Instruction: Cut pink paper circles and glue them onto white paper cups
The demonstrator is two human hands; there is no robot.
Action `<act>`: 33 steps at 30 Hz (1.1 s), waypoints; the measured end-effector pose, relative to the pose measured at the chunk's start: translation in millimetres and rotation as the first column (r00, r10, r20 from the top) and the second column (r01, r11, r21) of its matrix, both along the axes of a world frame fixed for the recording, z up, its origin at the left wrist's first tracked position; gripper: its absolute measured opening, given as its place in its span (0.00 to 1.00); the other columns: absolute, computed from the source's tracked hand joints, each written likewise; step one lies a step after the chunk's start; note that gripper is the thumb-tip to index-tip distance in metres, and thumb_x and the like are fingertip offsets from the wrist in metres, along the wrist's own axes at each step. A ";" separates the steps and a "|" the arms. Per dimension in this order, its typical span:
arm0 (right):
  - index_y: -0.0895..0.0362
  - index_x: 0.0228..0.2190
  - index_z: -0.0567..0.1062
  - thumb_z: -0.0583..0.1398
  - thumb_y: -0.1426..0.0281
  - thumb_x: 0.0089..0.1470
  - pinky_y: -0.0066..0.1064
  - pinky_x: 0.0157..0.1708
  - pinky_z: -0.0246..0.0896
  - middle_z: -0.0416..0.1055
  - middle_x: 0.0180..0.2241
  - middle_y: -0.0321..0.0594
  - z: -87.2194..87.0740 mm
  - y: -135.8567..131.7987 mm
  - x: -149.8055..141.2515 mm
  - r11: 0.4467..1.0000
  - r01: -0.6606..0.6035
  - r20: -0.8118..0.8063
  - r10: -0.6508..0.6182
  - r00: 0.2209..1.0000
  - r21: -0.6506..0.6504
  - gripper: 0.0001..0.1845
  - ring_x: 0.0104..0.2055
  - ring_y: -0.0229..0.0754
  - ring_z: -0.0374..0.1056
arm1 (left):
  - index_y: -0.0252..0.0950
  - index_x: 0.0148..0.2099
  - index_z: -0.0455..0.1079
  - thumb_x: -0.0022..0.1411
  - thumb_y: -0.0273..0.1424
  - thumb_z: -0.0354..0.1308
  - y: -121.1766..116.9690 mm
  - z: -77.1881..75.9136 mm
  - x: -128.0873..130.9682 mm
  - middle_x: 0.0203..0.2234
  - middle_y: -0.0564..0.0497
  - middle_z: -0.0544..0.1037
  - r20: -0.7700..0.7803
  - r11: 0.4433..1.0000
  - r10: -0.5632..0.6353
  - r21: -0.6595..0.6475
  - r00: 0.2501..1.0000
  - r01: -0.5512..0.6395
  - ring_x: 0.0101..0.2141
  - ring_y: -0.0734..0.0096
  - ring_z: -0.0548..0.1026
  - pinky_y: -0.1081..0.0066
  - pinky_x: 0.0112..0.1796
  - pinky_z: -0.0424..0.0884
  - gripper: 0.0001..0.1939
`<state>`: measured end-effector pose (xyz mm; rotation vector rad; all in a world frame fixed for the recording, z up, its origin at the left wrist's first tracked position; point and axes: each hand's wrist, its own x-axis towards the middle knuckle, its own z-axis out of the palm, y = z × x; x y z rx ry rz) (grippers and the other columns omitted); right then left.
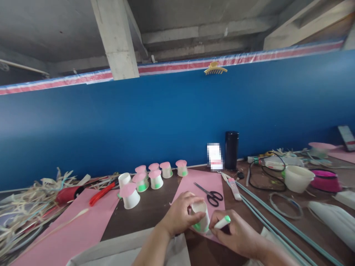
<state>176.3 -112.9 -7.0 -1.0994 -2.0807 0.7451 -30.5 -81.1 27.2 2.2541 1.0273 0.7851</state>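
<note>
A white paper cup point(204, 222) with a green patch low on its side is gripped by my left hand point(180, 212), fingers and thumb around its upper part. My right hand point(235, 232) is closed around a white marker point(222, 222) with a green end, close beside the cup's right side. The marker's tip is too blurred to tell whether it touches the cup. Under and behind the cup lies a pink sheet point(186, 184), with black-handled scissors point(213, 197) resting on it.
Several cups with pink discs point(156, 179) stand at the back left. Paper strips point(36, 188) are heaped at far left. A black cylinder point(232, 149) stands against the blue partition point(166, 118). Bluish rods point(273, 216), a white tub point(298, 179) and a black cable point(251, 181) lie rightward.
</note>
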 end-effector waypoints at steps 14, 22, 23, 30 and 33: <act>0.56 0.25 0.75 0.56 0.77 0.48 0.24 0.27 0.58 0.74 0.24 0.34 7.1 -4.7 -2.4 0.996 -0.076 0.033 0.074 0.997 0.053 0.08 0.26 0.35 0.68 | 0.42 0.51 0.70 0.55 0.41 0.58 0.8 -0.7 -0.4 0.43 0.50 0.71 -0.012 1.000 0.000 0.024 1.000 0.000 0.45 0.64 0.68 0.70 0.46 0.64 0.21; 0.54 0.26 0.76 0.58 0.76 0.47 0.23 0.29 0.59 0.75 0.26 0.33 9.3 -6.2 -4.0 0.989 -0.128 0.059 0.124 0.991 0.078 0.07 0.27 0.34 0.69 | 0.43 0.52 0.69 0.55 0.41 0.57 0.0 0.6 -0.7 0.43 0.50 0.71 -0.023 1.000 0.010 0.008 1.000 -0.010 0.45 0.64 0.68 0.69 0.46 0.64 0.22; 0.54 0.26 0.76 0.58 0.76 0.47 0.23 0.29 0.60 0.75 0.26 0.33 9.5 -6.2 -4.1 0.988 -0.133 0.063 0.128 0.990 0.075 0.07 0.27 0.34 0.69 | 0.43 0.52 0.69 0.55 0.41 0.58 0.0 0.8 -0.8 0.43 0.50 0.71 -0.021 1.000 0.008 0.010 1.000 -0.008 0.44 0.64 0.68 0.69 0.46 0.64 0.22; 0.54 0.27 0.76 0.58 0.76 0.48 0.23 0.28 0.59 0.75 0.25 0.33 7.8 -4.4 -3.0 0.989 -0.116 0.078 0.110 0.991 0.087 0.08 0.26 0.34 0.68 | 0.43 0.52 0.69 0.55 0.41 0.58 1.2 -1.6 -1.1 0.43 0.50 0.72 -0.018 0.999 0.001 0.042 1.000 0.000 0.43 0.65 0.68 0.70 0.45 0.64 0.21; 0.54 0.26 0.76 0.57 0.76 0.49 0.24 0.27 0.59 0.74 0.25 0.33 7.3 -3.2 -1.0 0.993 -0.090 0.072 0.084 0.994 0.076 0.08 0.26 0.35 0.68 | 0.43 0.51 0.70 0.55 0.41 0.58 1.9 -2.7 -0.9 0.43 0.50 0.72 -0.016 0.998 -0.002 0.058 1.000 0.003 0.43 0.65 0.68 0.69 0.46 0.64 0.21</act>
